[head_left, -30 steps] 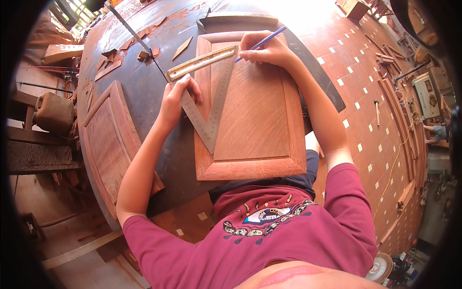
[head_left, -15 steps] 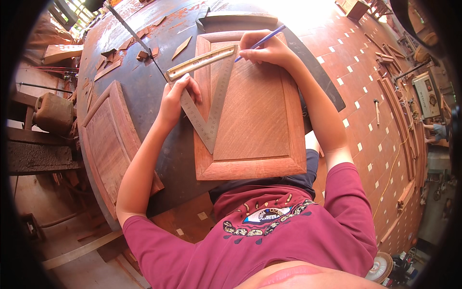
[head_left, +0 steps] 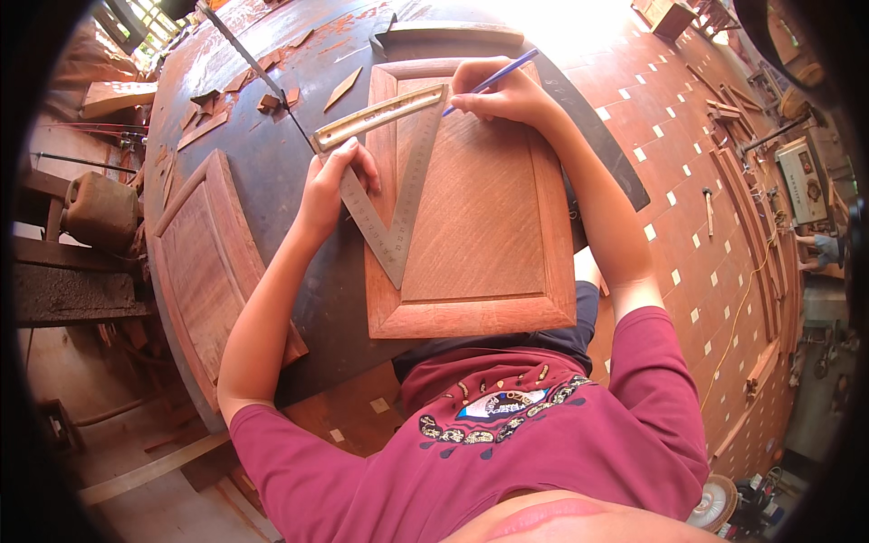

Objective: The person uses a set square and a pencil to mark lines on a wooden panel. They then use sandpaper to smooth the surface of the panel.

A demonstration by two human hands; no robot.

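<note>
A framed wooden panel [head_left: 480,226] lies on the dark table [head_left: 299,362] in front of me. Across its left side rests a triangular metal set square [head_left: 412,195] with marked edges and a thick brass-coloured fence [head_left: 380,116]. My left hand [head_left: 333,185] is closed on the set square near the left end of the fence, thumb on top. In my right hand [head_left: 505,90] is a slim blue pen [head_left: 507,70], pinched between the fingers. Its tip points down at the panel, just right of the set square's upper corner; whether it touches cannot be made out.
A second wooden panel [head_left: 213,262] lies at the table's left. Wood scraps [head_left: 204,127] and a long dark blade-like strip [head_left: 240,54] sit at the far left. A curved wooden piece [head_left: 448,34] lies beyond the panel. On the tiled floor are a hammer [head_left: 709,211] and long boards [head_left: 756,226].
</note>
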